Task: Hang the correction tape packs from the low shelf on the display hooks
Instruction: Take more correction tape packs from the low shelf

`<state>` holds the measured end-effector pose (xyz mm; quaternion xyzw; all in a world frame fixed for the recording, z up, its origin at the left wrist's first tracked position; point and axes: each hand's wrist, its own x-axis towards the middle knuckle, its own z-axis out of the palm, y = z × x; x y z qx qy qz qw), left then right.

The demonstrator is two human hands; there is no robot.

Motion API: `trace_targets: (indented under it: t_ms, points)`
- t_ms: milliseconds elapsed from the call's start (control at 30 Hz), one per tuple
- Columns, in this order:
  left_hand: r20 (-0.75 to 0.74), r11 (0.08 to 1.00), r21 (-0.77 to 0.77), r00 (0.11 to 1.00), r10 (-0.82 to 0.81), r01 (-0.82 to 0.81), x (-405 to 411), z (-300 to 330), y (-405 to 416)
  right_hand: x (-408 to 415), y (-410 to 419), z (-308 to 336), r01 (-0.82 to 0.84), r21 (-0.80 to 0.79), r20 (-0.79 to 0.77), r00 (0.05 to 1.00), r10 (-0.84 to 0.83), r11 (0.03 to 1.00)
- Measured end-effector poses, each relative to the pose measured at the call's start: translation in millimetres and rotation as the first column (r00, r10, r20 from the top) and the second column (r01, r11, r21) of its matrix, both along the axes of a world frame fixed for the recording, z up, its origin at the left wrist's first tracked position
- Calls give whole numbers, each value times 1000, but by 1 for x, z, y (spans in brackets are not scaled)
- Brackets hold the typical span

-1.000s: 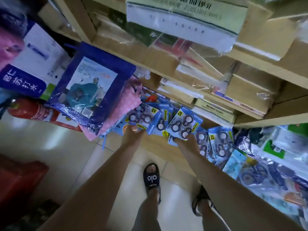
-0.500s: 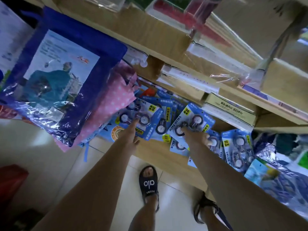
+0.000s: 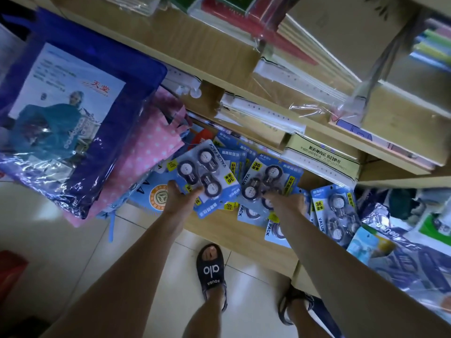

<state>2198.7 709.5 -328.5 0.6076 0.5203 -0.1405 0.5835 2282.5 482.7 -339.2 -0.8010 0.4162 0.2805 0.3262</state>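
Your forearms run bare from the frame's lower edge, no sleeve or watch showing; your left hand (image 3: 179, 200) and right hand (image 3: 289, 203) carry no rings or gloves; your bare legs end in dark slide sandals (image 3: 211, 270), the nearer strap printed "alo" in white; the other sandal shows dark straps.

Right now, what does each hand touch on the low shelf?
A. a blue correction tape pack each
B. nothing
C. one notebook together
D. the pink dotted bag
A: the left hand grips one blue correction tape pack, and the right hand rests on another pack.
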Motion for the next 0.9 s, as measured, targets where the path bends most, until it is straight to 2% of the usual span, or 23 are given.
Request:
trace_targets:
  t_ms: [67, 200, 333, 400, 600, 700, 767, 833, 900]
  points:
    - [-22, 994, 20, 994, -106, 107, -2, 2, -3, -2, -7, 6, -31, 110, 99, 995, 20, 993]
    - [-56, 989, 15, 988, -144, 145, 8, 1, -5, -8, -17, 24, -101, 223, 255, 966, 41, 970]
    - [-86, 971, 94, 974, -211, 219, 12, -40, 8, -13, -24, 38, -23, 339, 336, 937, -98, 940]
    - [-93, 959, 87, 960, -263, 271, 13, -64, 17, -11, -26, 42, 14, 398, 347, 923, -165, 917]
    - [-81, 938, -6, 934, -347, 348, 33, -8, 15, -3, -37, 52, 68, 451, 406, 872, -272, 890]
    - [-17, 931, -65, 932, -362, 360, 35, -2, 11, -3, -37, 45, 140, 591, 280, 888, -364, 794]
    - [20, 930, -99, 935, -354, 354, 38, -5, 8, -5, -22, 34, 106, 630, 162, 951, -264, 769]
    - [47, 925, -108, 931, -362, 365, 40, -8, 6, -8, -2, 19, -42, 584, 151, 987, -57, 811]
    - [51, 923, -110, 929, -366, 370, 37, -13, 7, -11, 15, 11, -156, 511, 149, 985, 92, 846]
